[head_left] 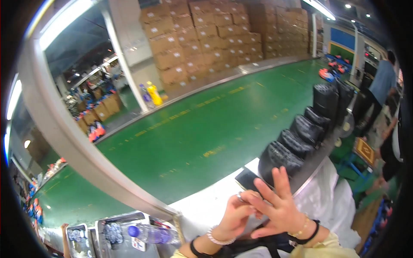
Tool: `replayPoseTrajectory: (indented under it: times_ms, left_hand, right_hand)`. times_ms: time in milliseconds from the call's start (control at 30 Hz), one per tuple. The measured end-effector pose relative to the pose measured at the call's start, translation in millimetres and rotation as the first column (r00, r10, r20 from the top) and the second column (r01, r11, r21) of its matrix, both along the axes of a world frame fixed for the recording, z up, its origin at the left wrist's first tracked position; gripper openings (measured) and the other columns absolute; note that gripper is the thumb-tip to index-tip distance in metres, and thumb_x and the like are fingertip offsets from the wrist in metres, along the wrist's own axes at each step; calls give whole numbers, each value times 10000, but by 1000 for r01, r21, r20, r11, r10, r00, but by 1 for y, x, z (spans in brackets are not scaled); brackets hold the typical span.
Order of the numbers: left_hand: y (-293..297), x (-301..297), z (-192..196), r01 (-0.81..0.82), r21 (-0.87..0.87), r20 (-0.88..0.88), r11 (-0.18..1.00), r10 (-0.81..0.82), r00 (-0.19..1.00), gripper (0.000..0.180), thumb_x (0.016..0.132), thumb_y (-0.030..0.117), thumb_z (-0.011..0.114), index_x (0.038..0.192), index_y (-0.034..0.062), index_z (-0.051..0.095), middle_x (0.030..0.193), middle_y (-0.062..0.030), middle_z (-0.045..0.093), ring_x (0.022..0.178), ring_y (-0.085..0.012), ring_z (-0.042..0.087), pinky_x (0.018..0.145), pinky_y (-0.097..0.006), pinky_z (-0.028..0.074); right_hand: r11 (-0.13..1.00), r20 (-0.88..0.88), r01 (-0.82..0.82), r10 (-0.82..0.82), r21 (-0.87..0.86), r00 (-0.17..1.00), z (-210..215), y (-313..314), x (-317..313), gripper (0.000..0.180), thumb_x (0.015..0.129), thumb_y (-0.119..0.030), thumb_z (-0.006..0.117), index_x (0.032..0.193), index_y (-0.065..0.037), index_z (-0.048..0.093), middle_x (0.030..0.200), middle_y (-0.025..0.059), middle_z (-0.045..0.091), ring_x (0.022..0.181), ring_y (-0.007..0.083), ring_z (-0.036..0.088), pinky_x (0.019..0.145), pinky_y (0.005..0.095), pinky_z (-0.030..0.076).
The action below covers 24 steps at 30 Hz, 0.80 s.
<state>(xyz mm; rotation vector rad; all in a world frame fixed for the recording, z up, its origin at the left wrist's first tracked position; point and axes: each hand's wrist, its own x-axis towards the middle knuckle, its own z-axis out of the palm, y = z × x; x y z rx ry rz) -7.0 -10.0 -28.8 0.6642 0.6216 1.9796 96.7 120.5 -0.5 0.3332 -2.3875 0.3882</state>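
left hand point(232, 217): low in the view near 6 o'clock, wrist up, fingers curled together around a small silvery thing point(239, 197) at its fingertips; what that thing is cannot be told. a pale bead bracelet point(217, 238) and a dark band sit on the wrist.
right hand point(282, 206): touching the left hand at its 3 o'clock side, fingers spread apart and pointing up, holding nothing that shows; a black band point(310, 234) and a thin gold-coloured bracelet circle the wrist, above a pale yellow sleeve point(331, 249).
flat black item point(247, 178): just beyond the fingertips, at 12 o'clock from the hands, lying on the desk.
desk point(206, 206): white surface under and around the hands, with a metal edge on its right side.
black bags point(301, 139): a row of dark, padded-looking bundles running from the hands toward 1 o'clock along the desk edge.
water bottle point(150, 234): clear, blue-capped, lying on its side at 9 o'clock from the hands, beside metal trays point(81, 238).
floor point(189, 124): green, wide, filling the middle of the view.
cardboard boxes point(206, 34): stacked high at 12 o'clock, far off.
person point(380, 86): standing at 2 o'clock, blue top, well apart from the hands.
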Motion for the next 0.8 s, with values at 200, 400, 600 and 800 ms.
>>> replayPoseTrajectory:
  times_ms: [200,400,600,800]
  left_hand:
    - [9,0,2,203,13,161,979,-203,966,146,792,32,539,921,-25,577,830,-92,602,749,-184,580,697,-311,470]
    - [6,6,9,14,-71,4,997,-14,1000,64,843,15,588,903,-9,590,849,-81,618,778,-150,581,709,-287,470]
    - [-2,1,13,-115,-50,-180,992,104,978,87,818,-25,640,891,-17,592,863,-57,620,836,-137,594,773,-290,480]
    - [-4,1,15,-170,-40,-209,985,158,965,191,792,-61,638,979,-43,607,889,-60,634,839,-137,606,798,-298,487]
  right_hand:
    - [981,-17,-115,113,-159,993,-2,0,-10,810,792,-659,527,1365,-89,481,1489,181,319,1371,513,155,1070,639,79]
    - [753,89,-261,390,-604,917,-3,4,-8,1029,796,-805,321,1468,-26,279,1532,247,143,1414,460,-3,1087,540,159]
    - [613,60,-357,553,-704,831,-11,3,-11,1067,774,-830,324,1480,-34,244,1545,241,86,1419,434,-62,1096,555,62]
    - [745,34,-369,464,-555,885,-14,4,-14,1003,810,-778,357,1449,-6,311,1524,272,141,1407,477,-21,1086,586,23]
